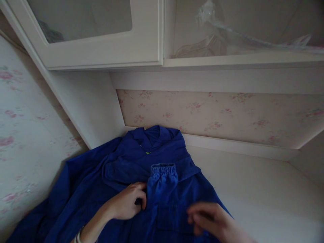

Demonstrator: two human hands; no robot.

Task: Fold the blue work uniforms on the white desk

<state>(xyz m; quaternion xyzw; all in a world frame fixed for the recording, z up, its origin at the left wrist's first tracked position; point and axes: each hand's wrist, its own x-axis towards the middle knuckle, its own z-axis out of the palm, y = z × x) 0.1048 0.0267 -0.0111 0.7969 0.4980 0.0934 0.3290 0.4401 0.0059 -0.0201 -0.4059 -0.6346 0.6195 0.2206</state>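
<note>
- Gathered sleeve piece [162,187], one, lighter blue cloth; lies on the jacket front, its ruffled elastic end [164,169] pointing away from the person, toward the collar. Placed between the two hands, nearer the left.
- Jacket [88,189], one, dark blue; spread on its back across the white surface, collar [152,138] at the far edge, one sleeve running down to the left.
- Left hand [126,202], one; fingers bent inward, a small gap showing under the curled forefinger and thumb. Fingertips [144,199] at the left edge of the sleeve piece, below its elastic end; whether cloth is pinched cannot be told.
- Right hand [215,219], one, blurred; fingers half curled, tips brought near one another, over the lower right of the blue cloth, apart from the elastic end. Hold on any fabric cannot be told.
- Wristband [78,236], light coloured; on the left wrist.
- White surface [240,182]; beneath the jacket, bare to the right.
- Wall cabinet [106,50], white, glazed door; overhead at left.
- Open shelf [243,61], beside the cabinet door; clear plastic wrapping [210,20] upon it.
- Floral wallpaper [192,111], pink on pale ground; behind the surface.
</note>
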